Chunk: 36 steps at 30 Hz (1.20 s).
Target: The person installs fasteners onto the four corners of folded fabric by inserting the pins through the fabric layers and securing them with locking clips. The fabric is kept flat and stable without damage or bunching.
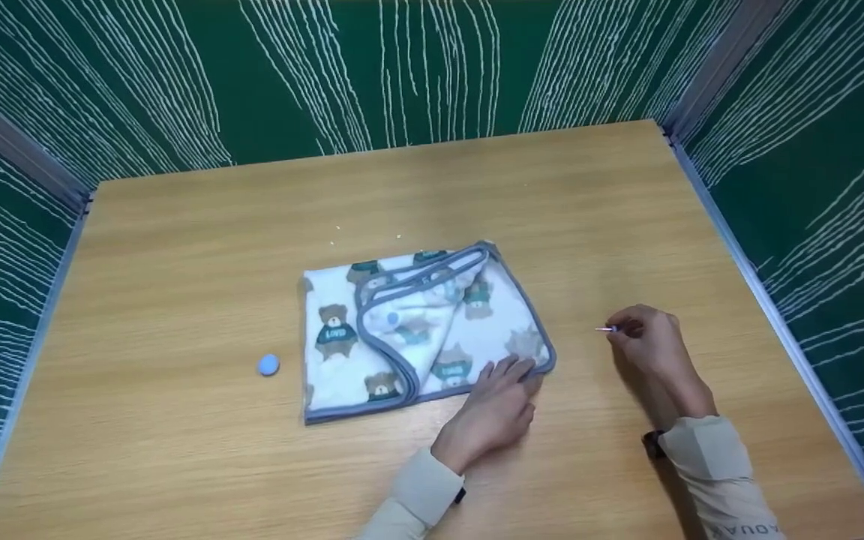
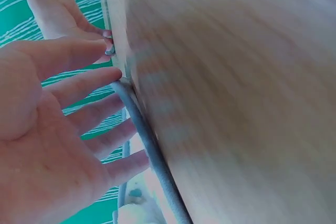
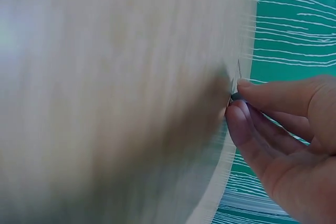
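Observation:
A folded white blanket (image 1: 334,394) with teddy bears and blue-grey trim lies mid-table, one part folded back over it. My left hand (image 1: 498,405) rests its outstretched fingers on the near right edge; in the left wrist view, the fingertips (image 2: 139,161) touch the trim (image 2: 152,148). To the right of the blanket, my right hand (image 1: 649,337) pinches a small thin pin (image 1: 603,328) between thumb and forefinger, just over the table. Its fine metal point (image 3: 239,69) and dark end show in the right wrist view. A round blue spot (image 1: 392,319) shows on the folded part.
A small blue disc (image 1: 268,365) lies on the wooden table (image 1: 177,300), left of the blanket. A few tiny white bits (image 1: 399,237) are scattered behind it. Green walls (image 1: 432,75) with white lines stand along the back and both sides.

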Motion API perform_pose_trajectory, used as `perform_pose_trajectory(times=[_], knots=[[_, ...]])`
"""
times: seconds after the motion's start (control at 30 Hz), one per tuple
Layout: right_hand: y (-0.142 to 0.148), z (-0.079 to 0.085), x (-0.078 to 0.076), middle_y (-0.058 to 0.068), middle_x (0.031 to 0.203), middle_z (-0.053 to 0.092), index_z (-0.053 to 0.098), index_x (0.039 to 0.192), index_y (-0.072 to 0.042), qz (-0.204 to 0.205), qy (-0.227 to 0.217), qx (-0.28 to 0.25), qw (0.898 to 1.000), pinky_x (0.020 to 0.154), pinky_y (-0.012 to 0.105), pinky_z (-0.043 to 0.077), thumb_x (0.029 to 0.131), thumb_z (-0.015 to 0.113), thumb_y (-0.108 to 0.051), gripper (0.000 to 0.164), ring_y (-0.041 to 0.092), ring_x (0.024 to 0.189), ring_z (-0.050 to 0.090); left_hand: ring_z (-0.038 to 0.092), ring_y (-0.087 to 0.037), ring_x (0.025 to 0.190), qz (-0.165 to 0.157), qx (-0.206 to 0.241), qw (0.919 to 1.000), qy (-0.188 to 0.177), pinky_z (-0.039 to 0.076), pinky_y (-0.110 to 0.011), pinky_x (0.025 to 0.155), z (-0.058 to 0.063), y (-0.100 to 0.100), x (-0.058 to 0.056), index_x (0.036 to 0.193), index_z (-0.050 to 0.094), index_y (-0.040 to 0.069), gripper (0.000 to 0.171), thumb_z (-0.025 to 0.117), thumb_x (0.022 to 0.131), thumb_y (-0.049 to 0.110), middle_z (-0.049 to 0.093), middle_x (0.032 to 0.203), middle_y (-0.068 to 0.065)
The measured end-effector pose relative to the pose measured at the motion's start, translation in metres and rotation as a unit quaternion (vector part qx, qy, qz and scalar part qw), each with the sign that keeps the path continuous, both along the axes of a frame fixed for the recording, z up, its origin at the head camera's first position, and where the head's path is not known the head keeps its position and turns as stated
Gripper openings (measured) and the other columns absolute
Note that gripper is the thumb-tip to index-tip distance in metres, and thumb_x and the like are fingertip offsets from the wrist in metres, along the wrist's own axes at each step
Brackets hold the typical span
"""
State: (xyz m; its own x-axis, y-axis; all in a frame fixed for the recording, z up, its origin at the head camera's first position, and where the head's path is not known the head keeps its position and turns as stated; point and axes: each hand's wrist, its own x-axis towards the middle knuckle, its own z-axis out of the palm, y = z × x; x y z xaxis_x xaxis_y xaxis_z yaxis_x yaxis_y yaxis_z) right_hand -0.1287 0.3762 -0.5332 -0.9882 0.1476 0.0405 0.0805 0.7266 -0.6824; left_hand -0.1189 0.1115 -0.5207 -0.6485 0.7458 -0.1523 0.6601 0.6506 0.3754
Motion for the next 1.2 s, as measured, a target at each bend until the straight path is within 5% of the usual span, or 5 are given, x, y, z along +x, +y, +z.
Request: perform_pose_trajectory(times=[0.23,0.67,0.93,1.2], knots=[[-0.001,0.001,0.003,0.016,0.086,0.066,0.069,0.091,0.003,0.011,-0.005,-0.007,1.000,0.060,0.015,0.048,0.079,0.069,0.007,0.013,0.027,0.077,0.062,0.030,-0.021,0.136,0.003,0.016,0.9996,-0.023,0.028,-0.045,0.110,0.002,0.000,-0.004,0.136,0.052,0.016,0.040,0.053,0.096,0.022,0.040,0.145,-0.001],[-0.006,0.009,0.009,0.014,0.095,0.064,0.068,0.099,-0.002,-0.005,-0.084,-0.012,0.996,0.064,0.025,0.052,0.084,0.068,-0.002,0.015,0.027,0.083,0.059,0.041,-0.019,0.129,0.042,0.086,0.9932,-0.067,0.035,-0.030,0.106,0.006,-0.006,-0.012,0.136,0.050,0.008,0.040,0.049,0.097,0.018,0.044,0.142,-0.008],[-0.010,0.013,0.012,0.011,0.097,0.063,0.067,0.102,-0.006,-0.014,-0.112,-0.026,0.993,0.070,0.028,0.051,0.087,0.067,-0.009,0.015,0.025,0.086,0.056,0.038,-0.016,0.131,0.081,0.152,0.9788,-0.111,0.035,-0.028,0.105,0.010,-0.008,-0.014,0.138,0.048,0.009,0.041,0.047,0.099,0.016,0.042,0.143,-0.006],[-0.015,0.013,0.018,0.008,0.094,0.065,0.068,0.098,-0.007,-0.003,-0.095,-0.027,0.995,0.068,0.028,0.049,0.088,0.067,-0.009,0.011,0.024,0.085,0.058,0.044,-0.012,0.126,0.096,0.245,0.9603,-0.093,0.037,-0.024,0.103,0.014,-0.011,-0.018,0.136,0.051,0.010,0.040,0.050,0.096,0.009,0.050,0.134,-0.004]])
